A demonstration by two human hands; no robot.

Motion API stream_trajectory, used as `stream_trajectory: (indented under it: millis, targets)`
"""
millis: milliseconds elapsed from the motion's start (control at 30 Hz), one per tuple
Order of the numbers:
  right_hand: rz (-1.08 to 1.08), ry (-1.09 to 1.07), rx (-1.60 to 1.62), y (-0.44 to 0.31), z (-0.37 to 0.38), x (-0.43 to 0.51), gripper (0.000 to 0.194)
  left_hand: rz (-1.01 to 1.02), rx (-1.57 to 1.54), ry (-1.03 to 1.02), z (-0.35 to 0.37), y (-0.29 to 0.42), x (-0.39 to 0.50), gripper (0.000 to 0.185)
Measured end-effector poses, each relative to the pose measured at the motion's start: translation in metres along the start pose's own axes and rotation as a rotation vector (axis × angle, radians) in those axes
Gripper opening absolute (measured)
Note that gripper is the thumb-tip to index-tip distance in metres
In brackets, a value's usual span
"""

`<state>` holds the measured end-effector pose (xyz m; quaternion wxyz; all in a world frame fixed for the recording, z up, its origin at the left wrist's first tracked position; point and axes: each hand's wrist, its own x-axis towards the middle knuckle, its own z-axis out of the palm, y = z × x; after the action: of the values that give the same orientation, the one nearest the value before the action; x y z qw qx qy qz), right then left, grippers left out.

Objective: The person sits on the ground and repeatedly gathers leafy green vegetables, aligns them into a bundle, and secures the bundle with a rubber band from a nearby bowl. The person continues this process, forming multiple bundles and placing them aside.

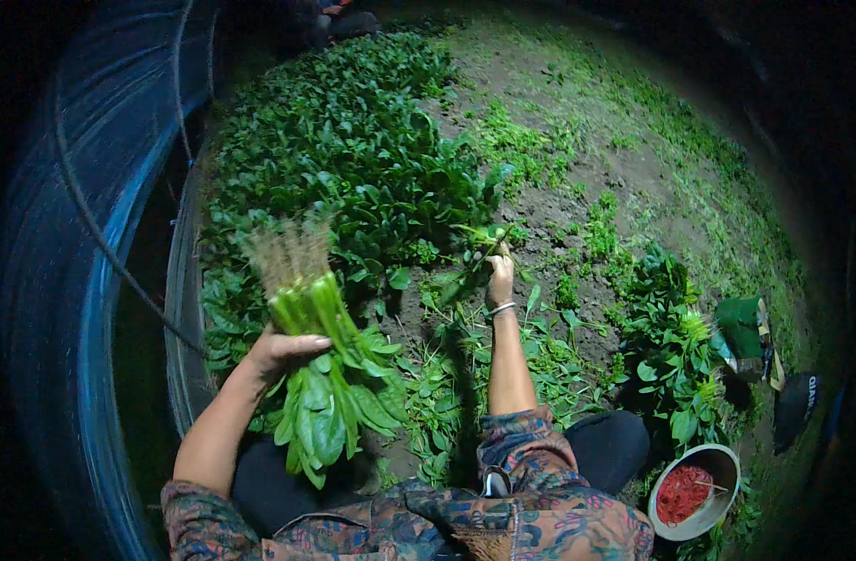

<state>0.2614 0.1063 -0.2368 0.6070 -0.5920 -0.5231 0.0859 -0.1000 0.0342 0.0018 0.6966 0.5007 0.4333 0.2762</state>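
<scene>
A thick bunch of leafy greens with pale roots (323, 379) is gripped in my left hand (281, 350), roots up and leaves hanging down; the root end is blurred. Further right, my right hand (499, 277), with a bracelet at the wrist, is closed around a few green stems and leaves (490, 237). It is over soil at the near edge of the dense leafy bed (344, 161). Loose leaves and stems (435, 393) lie on the ground between my arms.
Bundled greens (680, 365) lie to the right, beside a green bag (740, 329) and a dark object with lettering (794, 414). A pale bowl (731, 491) holds red strands (683, 494). Plastic sheeting (98, 280) with curved hoops stands left. Another person (344, 21) is at the top.
</scene>
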Motion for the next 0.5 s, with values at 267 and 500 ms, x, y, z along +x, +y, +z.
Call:
stream_trajectory:
  millis: [267,500]
  targets:
    - [0.373,-0.25,1.231,-0.217,-0.002,-0.027,0.03,-0.052,0.036,-0.104,0.02,-0.001,-0.032,0.05]
    - [0.483,-0.142,1.624,-0.258,0.011,-0.035,0.011,-0.062,0.129,-0.221,0.021,-0.017,-0.034,0.06]
